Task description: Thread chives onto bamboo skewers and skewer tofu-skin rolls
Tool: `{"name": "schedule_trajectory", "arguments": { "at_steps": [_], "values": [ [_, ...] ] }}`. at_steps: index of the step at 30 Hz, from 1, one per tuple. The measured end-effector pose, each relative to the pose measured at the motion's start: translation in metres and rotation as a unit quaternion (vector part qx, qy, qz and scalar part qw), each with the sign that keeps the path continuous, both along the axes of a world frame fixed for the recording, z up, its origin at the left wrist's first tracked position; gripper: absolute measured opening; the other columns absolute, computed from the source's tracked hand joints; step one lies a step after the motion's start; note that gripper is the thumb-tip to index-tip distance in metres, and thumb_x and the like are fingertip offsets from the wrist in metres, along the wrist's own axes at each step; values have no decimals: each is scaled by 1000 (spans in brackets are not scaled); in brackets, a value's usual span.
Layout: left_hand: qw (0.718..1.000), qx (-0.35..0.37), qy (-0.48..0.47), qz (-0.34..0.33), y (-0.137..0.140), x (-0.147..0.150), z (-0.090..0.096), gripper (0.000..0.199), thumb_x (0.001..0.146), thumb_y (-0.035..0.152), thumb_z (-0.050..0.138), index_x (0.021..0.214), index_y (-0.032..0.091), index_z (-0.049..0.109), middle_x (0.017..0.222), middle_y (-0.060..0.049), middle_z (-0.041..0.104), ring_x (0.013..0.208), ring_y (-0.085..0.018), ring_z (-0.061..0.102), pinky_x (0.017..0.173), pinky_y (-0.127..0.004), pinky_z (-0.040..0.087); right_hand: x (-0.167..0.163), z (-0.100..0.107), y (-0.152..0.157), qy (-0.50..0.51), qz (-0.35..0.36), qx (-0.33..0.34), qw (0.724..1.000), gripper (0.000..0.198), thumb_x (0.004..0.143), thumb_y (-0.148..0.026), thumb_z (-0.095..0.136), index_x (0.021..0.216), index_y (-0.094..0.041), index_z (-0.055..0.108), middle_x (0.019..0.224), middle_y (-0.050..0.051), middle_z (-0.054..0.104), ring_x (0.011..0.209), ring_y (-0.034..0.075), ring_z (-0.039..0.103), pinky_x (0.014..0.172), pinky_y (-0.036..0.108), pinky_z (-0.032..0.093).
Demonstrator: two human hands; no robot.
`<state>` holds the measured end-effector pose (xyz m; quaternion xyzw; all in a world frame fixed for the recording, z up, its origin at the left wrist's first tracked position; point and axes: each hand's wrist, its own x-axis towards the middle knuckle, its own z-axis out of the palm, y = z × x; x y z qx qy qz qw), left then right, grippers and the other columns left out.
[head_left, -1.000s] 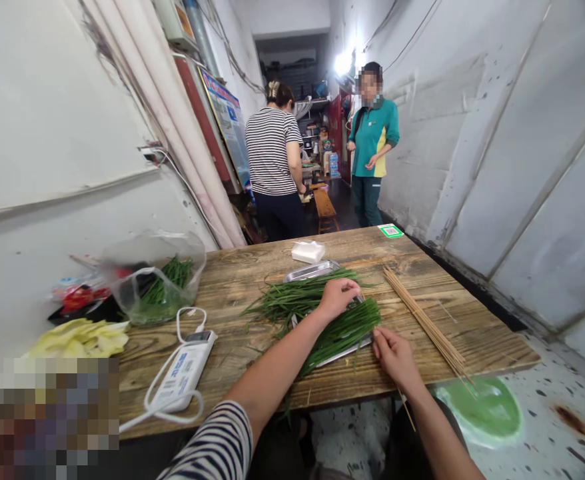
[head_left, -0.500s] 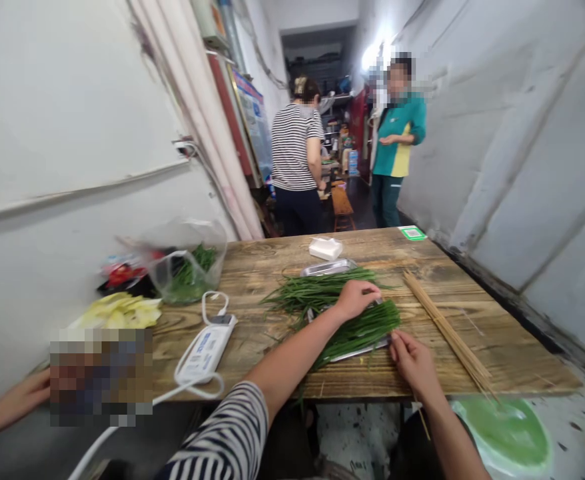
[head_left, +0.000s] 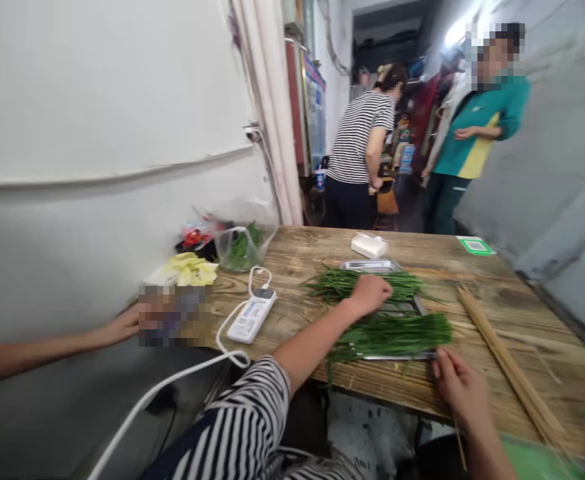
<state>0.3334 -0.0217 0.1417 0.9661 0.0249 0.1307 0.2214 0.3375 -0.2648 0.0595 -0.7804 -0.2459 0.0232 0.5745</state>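
Note:
My left hand [head_left: 371, 294] reaches over the far bunch of chives [head_left: 330, 283], its fingers curled down at the bunch's near side; what they pinch is hidden. A second bunch of chives [head_left: 402, 335] lies nearer me on a metal tray [head_left: 415, 307], whose rim shows between the bunches. At the right end of this near bunch, my right hand [head_left: 460, 383] is closed with thumb and fingers together. A thin bamboo skewer [head_left: 458, 440] sticks out below that hand.
Bamboo skewers [head_left: 510, 363] lie along the right. Behind the chives are another metal tray [head_left: 371, 266] and a white box [head_left: 369, 245]. A power strip [head_left: 252, 317], a bag of greens [head_left: 245, 250] and another person's hand [head_left: 122, 321] are at left. Two people stand beyond the table.
The view has swung left, so the table appears further right. My left hand has moved from beside the near bunch to the far one. My right hand stays near the tray's right end.

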Motion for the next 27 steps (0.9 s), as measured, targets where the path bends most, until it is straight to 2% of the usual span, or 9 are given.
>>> {"name": "schedule_trajectory", "arguments": {
  "at_steps": [3, 5, 10, 15, 20, 23, 25, 27],
  "values": [
    [998, 52, 10, 41, 25, -3, -2, 14, 78, 20, 61, 78, 20, 74, 83, -4, 72, 84, -19, 62, 79, -28, 42, -3, 5, 6, 20, 2, 23, 1000, 48, 86, -59, 46, 58, -20, 50, 46, -4, 42, 41, 10, 36, 42, 22, 31],
    [997, 79, 9, 17, 32, -2, -7, 12, 78, 21, 62, 78, 21, 74, 80, -4, 70, 84, -20, 61, 78, -29, 41, -4, 6, 8, 24, -1, 37, 999, 47, 85, -59, 47, 59, -20, 50, 47, -4, 41, 43, 10, 37, 44, 22, 33],
    [986, 165, -10, -34, 25, 8, -22, 13, 79, 24, 64, 89, 23, 73, 84, -5, 67, 88, -22, 58, 76, -31, 38, -5, 6, 10, 30, -7, 50, 998, 46, 83, -61, 48, 66, -20, 54, 47, -5, 40, 43, 12, 36, 45, 24, 33],
    [965, 254, -29, -67, 19, 23, -25, 11, 79, 25, 65, 85, 19, 71, 88, -8, 64, 93, -24, 55, 79, -34, 37, -6, 5, 10, 23, -4, 51, 998, 45, 85, -58, 46, 62, -20, 51, 46, -5, 40, 44, 12, 38, 47, 24, 34],
    [937, 322, -53, -128, 12, 29, -24, 18, 86, 20, 54, 79, 14, 68, 85, -11, 63, 90, -23, 53, 81, -37, 36, -5, 2, 10, 20, -5, 53, 998, 42, 87, -56, 45, 66, -20, 53, 46, -5, 41, 45, 12, 39, 49, 24, 34],
    [950, 282, -57, -121, 9, 29, -24, 22, 87, 18, 50, 74, 14, 68, 81, -10, 65, 86, -22, 55, 80, -37, 38, -5, 1, 10, 18, -1, 63, 998, 42, 87, -55, 45, 66, -20, 53, 47, -5, 41, 45, 13, 39, 50, 24, 34],
    [971, 201, -60, -116, 8, 29, -23, 21, 85, 17, 52, 74, 15, 70, 82, -8, 68, 85, -20, 58, 80, -34, 40, -5, 1, 11, 19, 3, 71, 997, 43, 87, -55, 45, 65, -20, 52, 47, -5, 41, 45, 12, 39, 50, 24, 34],
    [988, 90, -64, -105, 6, 27, -20, 17, 82, 17, 54, 77, 17, 71, 84, -5, 70, 83, -17, 60, 79, -29, 42, -5, 0, 12, 25, 8, 77, 997, 43, 87, -56, 45, 64, -20, 51, 47, -5, 41, 45, 12, 38, 49, 24, 34]
  ]
}}
